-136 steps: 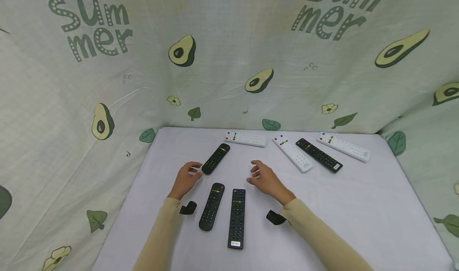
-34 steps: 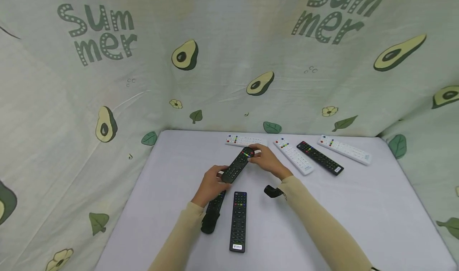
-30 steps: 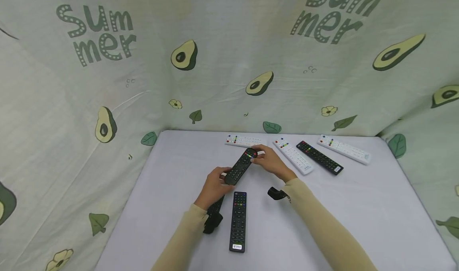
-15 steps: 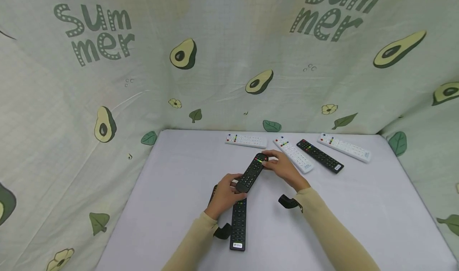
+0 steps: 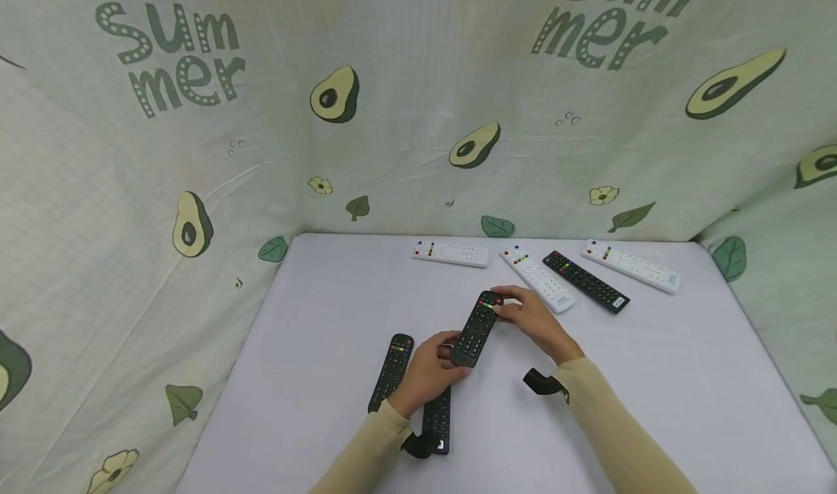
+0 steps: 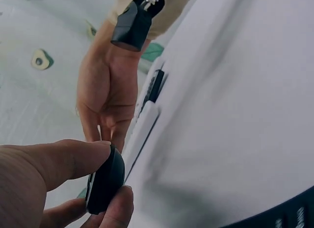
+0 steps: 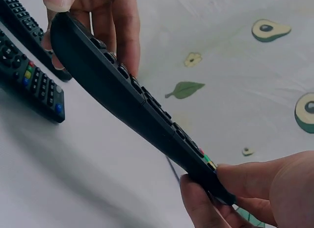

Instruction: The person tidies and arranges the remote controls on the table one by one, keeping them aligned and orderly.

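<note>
A black remote control (image 5: 476, 330) is held raised above the table between both hands, its buttons facing up. My left hand (image 5: 429, 369) pinches its lower, rounded end between thumb and fingers, as the left wrist view also shows. At the upper end, by the coloured buttons, my right hand (image 5: 532, 318) grips it with thumb and fingertips. In the right wrist view the remote's body (image 7: 122, 103) runs diagonally from one hand to the other. Below the left hand lie two more black remotes, one on the left (image 5: 392, 370) and one partly covered by the wrist (image 5: 437, 414).
Along the back of the white table (image 5: 314, 298) lie a white remote (image 5: 451, 253), a second white one (image 5: 538, 280), a black one (image 5: 586, 282) and a third white one (image 5: 631, 265). A patterned cloth (image 5: 392, 189) hangs behind the table.
Earlier the hands were apart, with the remote lying near the left hand. Since then both hands have lifted it, and over the last second they have carried it rightward and nearer.
</note>
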Tool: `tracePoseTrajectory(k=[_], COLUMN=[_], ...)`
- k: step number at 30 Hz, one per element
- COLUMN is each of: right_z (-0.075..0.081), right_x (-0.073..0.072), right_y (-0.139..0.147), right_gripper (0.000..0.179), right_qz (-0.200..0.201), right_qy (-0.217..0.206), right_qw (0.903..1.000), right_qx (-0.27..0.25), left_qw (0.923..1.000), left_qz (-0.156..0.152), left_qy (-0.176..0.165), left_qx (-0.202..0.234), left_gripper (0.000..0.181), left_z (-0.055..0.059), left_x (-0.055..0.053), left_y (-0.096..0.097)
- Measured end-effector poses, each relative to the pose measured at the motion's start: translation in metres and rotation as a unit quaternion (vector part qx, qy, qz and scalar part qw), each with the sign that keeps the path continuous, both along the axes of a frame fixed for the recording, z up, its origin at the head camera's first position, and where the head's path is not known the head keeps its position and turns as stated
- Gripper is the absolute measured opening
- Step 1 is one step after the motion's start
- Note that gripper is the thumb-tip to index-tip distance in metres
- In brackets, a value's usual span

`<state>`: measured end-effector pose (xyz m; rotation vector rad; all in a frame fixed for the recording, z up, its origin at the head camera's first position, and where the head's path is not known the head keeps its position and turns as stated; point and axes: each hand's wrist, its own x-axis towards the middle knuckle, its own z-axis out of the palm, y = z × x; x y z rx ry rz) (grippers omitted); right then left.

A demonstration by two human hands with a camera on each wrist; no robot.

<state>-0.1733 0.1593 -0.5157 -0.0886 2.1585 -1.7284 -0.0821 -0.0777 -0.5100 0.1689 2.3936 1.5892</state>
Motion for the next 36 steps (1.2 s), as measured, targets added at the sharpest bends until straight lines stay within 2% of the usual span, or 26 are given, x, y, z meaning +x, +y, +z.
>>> tracePoseTrajectory(k=[6,14,22,27,36], right_z=[-0.006,-0.012,-0.019,-0.022,-0.023], right_x=[0.010,0.024,0.036,0.041,0.048], right_y=[0.006,0.011,0.013,0.013,0.013], right_gripper=[0.050,0.049,0.046,0.045,0.043], right_qz=[0.001,0.004,0.007,0.010,0.019], right_qy=[-0.001,-0.013,-0.008,-0.013,-0.014], right_qw=[1.0000,0.9995,0.9973,0.9980,0.9983], right_qx=[0.008,0.030,0.073,0.061,0.054], left_qw=[0.9998,0.9983,0.9973,0.9965,0.9961], left_qz=[-0.014,-0.016,-0.050,-0.064,-0.070], left_qy=[-0.015,-0.051,-0.046,-0.046,-0.049], left_qx=[-0.001,0.024,0.026,0.027,0.022], left_gripper=[0.072,0.076,0.082,0.085,0.087], left_z=[-0.003,-0.008,-0.018,-0.020,-0.020], left_x=[0.009,0.024,0.032,0.037,0.044], left_y=[0.007,0.015,0.018,0.021,0.027])
